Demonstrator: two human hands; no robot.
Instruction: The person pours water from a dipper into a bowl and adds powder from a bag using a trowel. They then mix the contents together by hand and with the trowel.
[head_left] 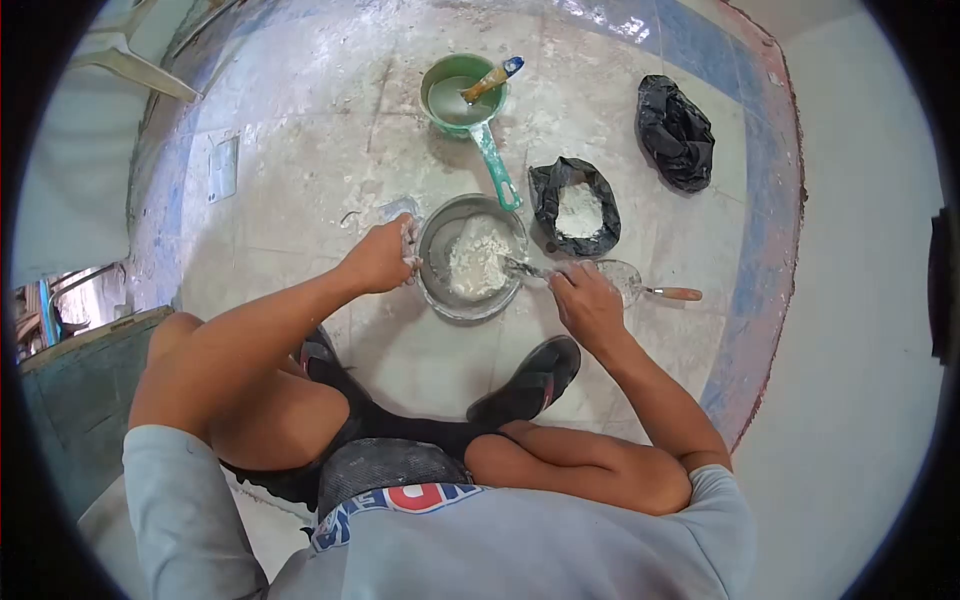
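A round grey metal bowl (433,283) stands on the floor in front of me, holding whitish powder and wet paste (478,258). My left hand (383,256), its fingers smeared with white, is closed on the bowl's left rim. At the right side, my right hand (588,298) grips a putty knife (527,269) whose blade dips into the paste; its handle is hidden in my fingers. Just beyond that hand lies a trowel (625,280) with a wooden handle, partly covered by my fingers. A black plastic bag (543,190) of white powder sits open behind the bowl's right side.
Farther back, a green dipper (487,150) holds cloudy liquid and a paintbrush (492,80). A second black bag (676,135) lies at the back right. A flat plate (223,169) is on the tiled floor at left. My sandalled feet (535,380) flank the near side.
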